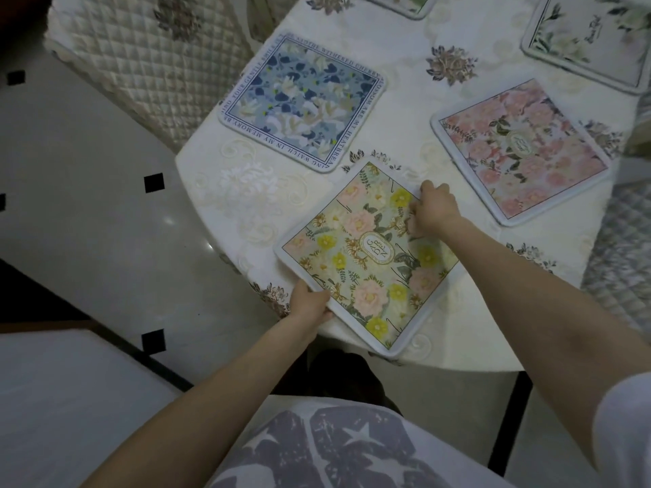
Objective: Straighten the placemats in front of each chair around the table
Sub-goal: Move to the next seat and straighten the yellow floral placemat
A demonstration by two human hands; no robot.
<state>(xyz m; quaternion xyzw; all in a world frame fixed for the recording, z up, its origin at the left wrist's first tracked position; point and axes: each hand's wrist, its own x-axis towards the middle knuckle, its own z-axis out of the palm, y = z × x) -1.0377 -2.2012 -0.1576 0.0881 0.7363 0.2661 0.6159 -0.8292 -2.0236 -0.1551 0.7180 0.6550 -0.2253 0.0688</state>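
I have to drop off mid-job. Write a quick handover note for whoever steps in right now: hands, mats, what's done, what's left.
Left hand: grips the near-left edge of the yellow mat.
Right hand: pinches that mat's far-right edge.
Yellow mat: at the near edge of the table, skewed, its near corner over the rim.
Blue mat: far left, before the quilted chair, lying flat.
Pink mat: on the right, at an angle.
White mat: far right, partly out of view.
Done: none finished for certain.
Left: square the yellow mat, then check each of the others.
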